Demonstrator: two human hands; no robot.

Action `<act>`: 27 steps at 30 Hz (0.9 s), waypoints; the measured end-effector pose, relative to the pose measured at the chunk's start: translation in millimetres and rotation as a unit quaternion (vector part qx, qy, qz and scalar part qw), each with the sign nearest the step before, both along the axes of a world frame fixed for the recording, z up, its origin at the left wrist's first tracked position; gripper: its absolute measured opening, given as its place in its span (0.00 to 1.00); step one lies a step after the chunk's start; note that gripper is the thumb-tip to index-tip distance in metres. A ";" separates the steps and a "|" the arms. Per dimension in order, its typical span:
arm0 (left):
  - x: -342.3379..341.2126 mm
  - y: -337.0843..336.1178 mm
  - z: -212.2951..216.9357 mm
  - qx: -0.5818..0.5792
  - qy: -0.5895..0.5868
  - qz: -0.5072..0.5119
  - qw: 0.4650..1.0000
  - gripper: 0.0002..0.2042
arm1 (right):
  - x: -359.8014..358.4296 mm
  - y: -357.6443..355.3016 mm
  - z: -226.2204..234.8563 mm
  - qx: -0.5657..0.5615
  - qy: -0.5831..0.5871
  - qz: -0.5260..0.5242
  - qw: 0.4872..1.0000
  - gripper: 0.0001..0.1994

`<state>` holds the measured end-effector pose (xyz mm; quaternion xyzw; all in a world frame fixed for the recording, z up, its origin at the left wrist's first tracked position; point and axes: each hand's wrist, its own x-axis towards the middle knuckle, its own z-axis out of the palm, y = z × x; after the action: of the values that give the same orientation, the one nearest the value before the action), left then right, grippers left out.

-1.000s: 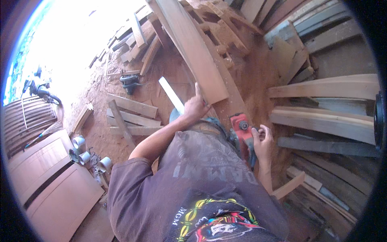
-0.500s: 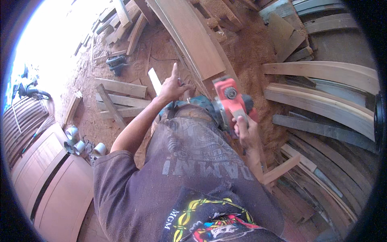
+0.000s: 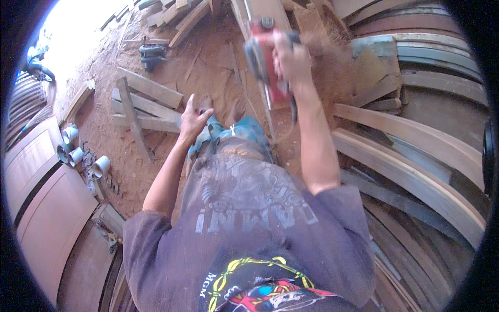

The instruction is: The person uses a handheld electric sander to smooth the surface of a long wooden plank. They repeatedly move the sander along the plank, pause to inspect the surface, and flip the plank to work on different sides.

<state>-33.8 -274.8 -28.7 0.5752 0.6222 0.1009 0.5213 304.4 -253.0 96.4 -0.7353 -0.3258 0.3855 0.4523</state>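
The right arm reaches far forward, nearly straight, its bare forearm running up from the short sleeve to the right hand [image 3: 292, 60], which is closed in a tight fist with the knuckles turned up and the wrist level. The left arm hangs lower and nearer, bent slightly at the elbow and angled to the left of the body. The left hand [image 3: 193, 120] is loose, palm down, fingers [image 3: 188, 102] spread and slightly curled, gripping nothing, resting at about thigh height.
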 end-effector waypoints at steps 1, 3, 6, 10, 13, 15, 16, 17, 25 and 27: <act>11.9 6.0 8.7 0.002 0.000 -0.037 0.999 0.47 | 6.5 12.6 -1.9 0.008 -0.004 0.002 1.000 0.28; 23.1 11.0 10.1 0.007 -0.042 -0.049 0.998 0.44 | 10.0 11.2 3.1 0.034 -0.008 0.043 0.998 0.28; 13.8 4.2 -20.4 0.032 -0.104 -0.046 0.993 0.42 | 8.3 -39.3 4.8 0.071 -0.046 0.082 0.993 0.27; 38.7 -1.9 -14.6 0.016 -0.064 -0.137 0.988 0.45 | -26.2 -198.6 33.4 -0.124 0.029 -0.013 0.992 0.24; 88.9 -10.6 -5.2 -0.046 -0.058 -0.262 0.962 0.55 | -37.2 -197.5 45.3 -0.128 0.064 -0.053 0.988 0.24; 116.6 -24.2 -16.4 0.051 -0.105 -0.278 0.954 0.60 | -16.1 -167.6 18.8 -0.088 -0.020 0.022 0.996 0.18; 128.9 -29.0 -21.7 0.091 -0.121 -0.278 0.949 0.62 | -6.0 -129.1 15.1 -0.074 -0.073 0.060 0.993 0.12; 138.0 -32.2 -24.5 0.108 -0.128 -0.268 0.949 0.62 | 5.4 -85.3 12.3 -0.067 -0.130 0.098 0.984 0.08; 156.8 -36.2 -1.5 0.077 -0.079 -0.252 0.961 0.57 | 27.7 -36.1 31.4 -0.017 0.019 0.029 0.999 0.28; 155.9 -44.3 -10.6 0.085 -0.087 -0.252 0.960 0.57 | 27.5 -104.8 32.1 -0.053 0.003 0.028 0.998 0.27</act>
<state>122.1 -319.1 -39.3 0.7447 0.3987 0.0683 0.5308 331.9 -357.9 128.5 -0.7476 -0.3239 0.4170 0.4029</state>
